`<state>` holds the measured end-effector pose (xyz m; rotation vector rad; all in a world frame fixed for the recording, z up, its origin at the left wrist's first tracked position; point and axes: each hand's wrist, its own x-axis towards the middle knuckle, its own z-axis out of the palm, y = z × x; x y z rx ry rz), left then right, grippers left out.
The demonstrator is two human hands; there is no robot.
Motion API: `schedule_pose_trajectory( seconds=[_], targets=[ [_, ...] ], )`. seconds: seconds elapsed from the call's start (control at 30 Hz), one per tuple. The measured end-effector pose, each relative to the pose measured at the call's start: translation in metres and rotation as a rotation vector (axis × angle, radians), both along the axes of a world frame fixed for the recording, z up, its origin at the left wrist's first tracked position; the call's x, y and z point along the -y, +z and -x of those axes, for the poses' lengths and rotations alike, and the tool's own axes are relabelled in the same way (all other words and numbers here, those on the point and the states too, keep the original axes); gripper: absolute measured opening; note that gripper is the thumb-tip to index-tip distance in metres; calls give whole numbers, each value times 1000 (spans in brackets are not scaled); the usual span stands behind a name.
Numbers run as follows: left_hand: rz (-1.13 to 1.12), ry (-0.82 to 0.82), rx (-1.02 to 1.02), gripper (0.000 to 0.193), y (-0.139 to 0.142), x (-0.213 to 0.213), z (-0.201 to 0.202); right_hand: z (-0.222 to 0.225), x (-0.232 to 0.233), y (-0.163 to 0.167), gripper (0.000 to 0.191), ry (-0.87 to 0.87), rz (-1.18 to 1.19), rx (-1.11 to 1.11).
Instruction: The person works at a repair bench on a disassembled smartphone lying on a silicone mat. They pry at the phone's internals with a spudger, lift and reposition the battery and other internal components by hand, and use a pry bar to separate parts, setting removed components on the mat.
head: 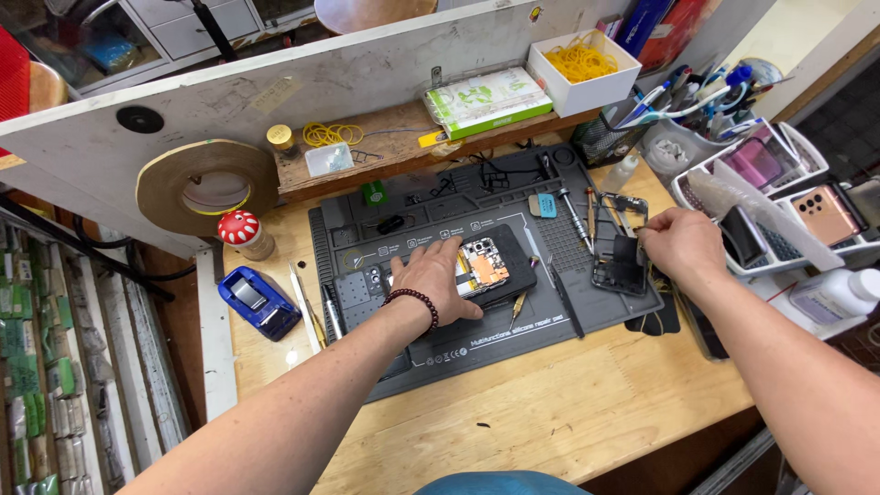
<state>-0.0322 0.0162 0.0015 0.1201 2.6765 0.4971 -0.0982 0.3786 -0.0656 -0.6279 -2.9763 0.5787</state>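
Lying face-down on the grey repair mat (pixel 513 344), the opened phone (pixel 490 266) shows its bare circuit board, and that exposure is the main hazard. The left hand (pixel 438 280) rests flat across the phone's left half, fingers spread, pressing rather than gripping; a hard push or a slide could stress the board or its thin cables. Right of the phone, the right hand (pixel 680 243) pinches the dark inner frame (pixel 621 261) at its upper edge. The frame could slip from that light pinch and fall onto the loose tools (pixel 570 215) lying just beyond the phone, scattering small parts off the mat onto the wooden surface (pixel 568 412).
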Motion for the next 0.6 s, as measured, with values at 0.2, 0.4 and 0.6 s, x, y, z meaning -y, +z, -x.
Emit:
schedule_pose_trajectory(
  seconds=[0.2, 0.4, 0.6],
  targets=[
    [10, 13, 4, 123, -2, -2, 3, 36, -21, -21, 44, -25, 203, 16],
    [10, 19, -10, 123, -5, -2, 7, 47, -20, -45, 28, -46, 658, 88],
    [16, 26, -3, 123, -6, -5, 10, 60, -26, -44, 29, 341, -57, -80]
  ],
)
